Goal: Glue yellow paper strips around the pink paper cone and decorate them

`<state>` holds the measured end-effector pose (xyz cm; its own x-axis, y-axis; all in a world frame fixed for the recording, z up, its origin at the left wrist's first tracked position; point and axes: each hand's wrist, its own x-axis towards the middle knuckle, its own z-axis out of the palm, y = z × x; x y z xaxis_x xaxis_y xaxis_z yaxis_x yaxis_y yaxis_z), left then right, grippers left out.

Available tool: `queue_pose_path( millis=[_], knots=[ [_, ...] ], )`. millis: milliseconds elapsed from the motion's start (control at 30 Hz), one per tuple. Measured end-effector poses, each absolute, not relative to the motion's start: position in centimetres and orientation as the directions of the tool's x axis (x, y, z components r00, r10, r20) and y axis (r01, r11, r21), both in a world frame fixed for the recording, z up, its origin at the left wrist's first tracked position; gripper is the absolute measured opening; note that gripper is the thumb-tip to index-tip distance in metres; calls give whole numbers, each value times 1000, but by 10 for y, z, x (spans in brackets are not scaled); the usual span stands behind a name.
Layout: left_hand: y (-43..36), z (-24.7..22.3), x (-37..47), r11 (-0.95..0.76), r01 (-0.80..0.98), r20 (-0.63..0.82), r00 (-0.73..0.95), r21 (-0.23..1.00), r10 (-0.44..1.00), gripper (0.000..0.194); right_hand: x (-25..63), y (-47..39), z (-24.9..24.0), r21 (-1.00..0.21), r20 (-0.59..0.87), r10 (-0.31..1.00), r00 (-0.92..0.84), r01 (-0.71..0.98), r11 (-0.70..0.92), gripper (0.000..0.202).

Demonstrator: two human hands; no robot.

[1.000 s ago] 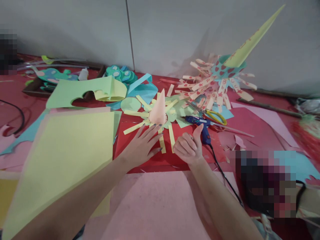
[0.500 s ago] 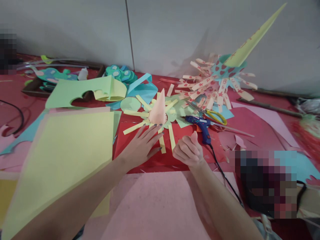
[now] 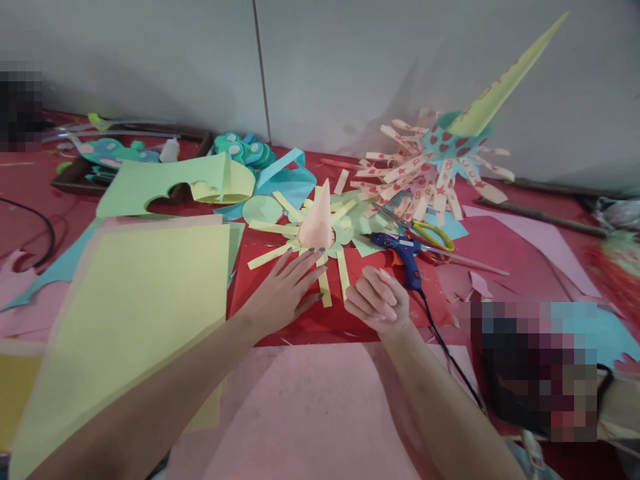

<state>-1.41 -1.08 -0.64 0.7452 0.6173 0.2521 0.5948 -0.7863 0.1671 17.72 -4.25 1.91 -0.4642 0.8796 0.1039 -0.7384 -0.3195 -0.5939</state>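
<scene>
Letters B and C [image 3: 449,164] on strips [image 3: 483,187] right of pink cone [image 3: 319,220]

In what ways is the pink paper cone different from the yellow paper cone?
The pink paper cone looks plain; the yellow paper cone bears red marks. The pink paper cone stands nearly upright, while the yellow paper cone leans rightward. The pink paper cone looks shorter than the yellow paper cone. Both taper to a point.
</scene>
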Motion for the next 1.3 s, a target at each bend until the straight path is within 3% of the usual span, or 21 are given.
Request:
queue_pose_path(
  millis=[133, 267, 467, 667, 1000, 1300],
  knots=[
    [-14, -4, -13, -778, 609, 295, 724, 153, 624, 36, 182, -41, 22, -668, 46, 931, -362, -704, -240, 49],
    [-14, 15, -9, -750, 625, 395, 646, 217, 653, 31, 194, -37, 25, -710, 12, 976, -216, -689, -144, 51],
    [23, 70, 9, -636, 695, 624, 342, 335, 702, 24, 207, -33, 27, -773, 5, 999, -51, -634, -28, 47],
    [61, 88, 23, -515, 729, 623, 157, 451, 766, 19, 206, -31, 32, -775, -8, 998, -67, -630, -48, 44],
    [68, 68, 27, -519, 718, 502, 270, 464, 822, 9, 200, -30, 32, -853, -49, 997, -59, -517, -72, 36],
    [72, 70, 23, -521, 693, 513, 249, 498, 821, 7, 198, -28, 27, -842, -55, 997, -53, -534, -75, 31]
  ],
)
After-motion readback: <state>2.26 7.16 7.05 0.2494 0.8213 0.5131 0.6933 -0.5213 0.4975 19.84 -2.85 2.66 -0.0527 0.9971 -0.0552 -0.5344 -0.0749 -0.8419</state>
